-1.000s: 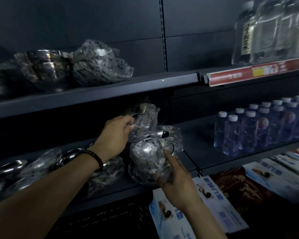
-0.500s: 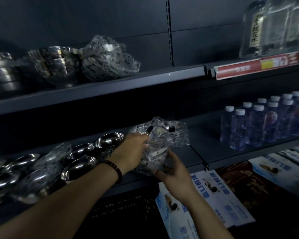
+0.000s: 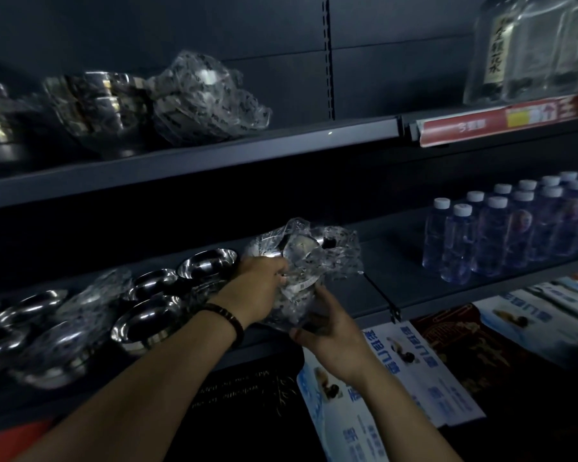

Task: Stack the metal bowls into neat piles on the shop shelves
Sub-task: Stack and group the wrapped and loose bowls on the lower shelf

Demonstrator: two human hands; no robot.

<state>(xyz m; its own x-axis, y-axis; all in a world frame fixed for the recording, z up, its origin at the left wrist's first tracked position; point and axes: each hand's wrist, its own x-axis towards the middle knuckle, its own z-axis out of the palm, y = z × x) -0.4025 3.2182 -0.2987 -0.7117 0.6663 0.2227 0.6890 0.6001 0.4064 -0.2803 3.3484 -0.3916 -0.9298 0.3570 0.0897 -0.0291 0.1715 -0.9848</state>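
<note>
two hands show: the left hand [image 3: 257, 291] and the right hand [image 3: 334, 338]. between them, one wrapped bowl bundle [image 3: 311, 258]. at nine o'clock from it, at least four bare metal bowls [image 3: 147, 320] and two wrapped bowls [image 3: 104, 285]; the far edge blurs. at eleven o'clock, on the upper shelf [image 3: 214, 158], two bare stacks [image 3: 97, 105] and one wrapped pile [image 3: 207, 98]. at three o'clock, about twelve capped water bottles [image 3: 496, 235]. at one o'clock, one red price strip [image 3: 488, 121].
</note>
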